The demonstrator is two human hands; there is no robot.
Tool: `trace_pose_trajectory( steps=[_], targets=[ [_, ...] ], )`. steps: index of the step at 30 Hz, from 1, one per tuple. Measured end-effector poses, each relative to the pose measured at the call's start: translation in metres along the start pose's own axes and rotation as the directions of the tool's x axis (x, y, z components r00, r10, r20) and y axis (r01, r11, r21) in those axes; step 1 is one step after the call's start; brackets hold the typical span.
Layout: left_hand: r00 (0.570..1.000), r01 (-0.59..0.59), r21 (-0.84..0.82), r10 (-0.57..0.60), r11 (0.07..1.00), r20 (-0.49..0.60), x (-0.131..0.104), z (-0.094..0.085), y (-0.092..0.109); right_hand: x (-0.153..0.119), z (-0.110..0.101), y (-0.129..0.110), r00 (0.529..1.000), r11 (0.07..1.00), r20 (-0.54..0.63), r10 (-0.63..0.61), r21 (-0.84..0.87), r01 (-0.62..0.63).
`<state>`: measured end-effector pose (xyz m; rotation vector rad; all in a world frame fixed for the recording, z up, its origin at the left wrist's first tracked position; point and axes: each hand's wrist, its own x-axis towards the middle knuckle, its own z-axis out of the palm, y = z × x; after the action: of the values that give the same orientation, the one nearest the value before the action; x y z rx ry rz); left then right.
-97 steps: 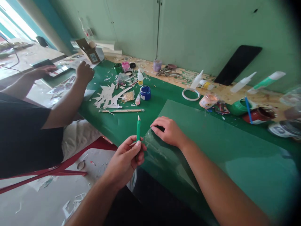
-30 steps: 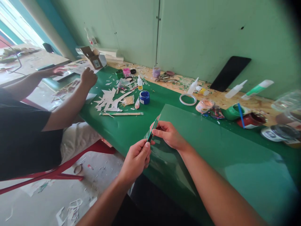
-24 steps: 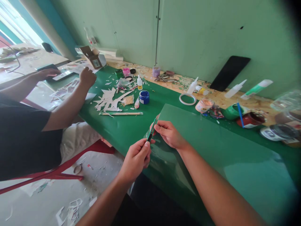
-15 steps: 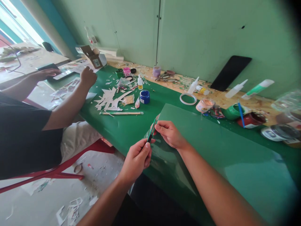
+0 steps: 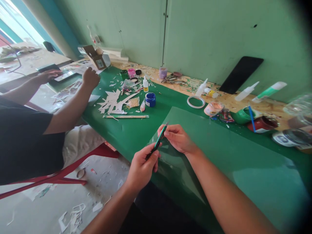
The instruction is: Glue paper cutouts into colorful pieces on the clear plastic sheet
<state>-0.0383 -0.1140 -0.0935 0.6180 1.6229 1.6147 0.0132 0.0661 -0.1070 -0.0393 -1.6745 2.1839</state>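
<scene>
In my left hand (image 5: 143, 167) is a slim green-and-black utility knife (image 5: 159, 140), its narrow end slanting up and away from me. My fingers close around its rear part. My right hand (image 5: 179, 140) pinches the front part near the tip, with the thumb on the near side and the other fingers partly hidden behind. Beneath both hands, a large clear plastic sheet (image 5: 229, 152) lies over the green tabletop (image 5: 126, 130), reflecting light.
White paper scraps (image 5: 110, 101), a blue paint jar (image 5: 150, 99) and a small glue bottle (image 5: 145, 84) lie ahead. A tape roll (image 5: 196, 102) and several paint jars line the right back. At left sits another person (image 5: 26, 136), arms over the table.
The knife has turned slightly in my hands, with its tip shifting a little to the right. My left hand has dropped slightly. The co-worker's arms are almost unchanged.
</scene>
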Motion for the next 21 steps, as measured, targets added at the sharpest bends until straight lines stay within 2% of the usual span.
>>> trace_pose_trajectory(
  steps=[5, 11, 16, 21],
  targets=[
    [0.999, -0.039, -0.002, 0.039, 0.999, 0.002, 0.0, 0.001, -0.006, 0.001, 0.0, 0.001, 1.0, 1.0, -0.012, -0.008, 0.028, 0.008],
    [1.0, -0.005, -0.039, 0.006, 0.999, 0.021, 0.0, 0.0, -0.007, 0.0, 0.0, 0.001, 1.0, 1.0, 0.005, -0.005, 0.02, 0.005],
    [0.999, 0.021, -0.078, -0.018, 0.997, 0.049, -0.001, 0.001, -0.003, 0.0, 0.001, 0.0, 1.0, 1.0, 0.008, -0.006, 0.014, 0.006],
    [0.994, 0.1, -0.169, -0.092, 0.981, 0.057, -0.002, 0.002, 0.007, -0.001, 0.003, -0.002, 1.0, 0.999, -0.012, 0.011, -0.035, -0.011]
  ],
)
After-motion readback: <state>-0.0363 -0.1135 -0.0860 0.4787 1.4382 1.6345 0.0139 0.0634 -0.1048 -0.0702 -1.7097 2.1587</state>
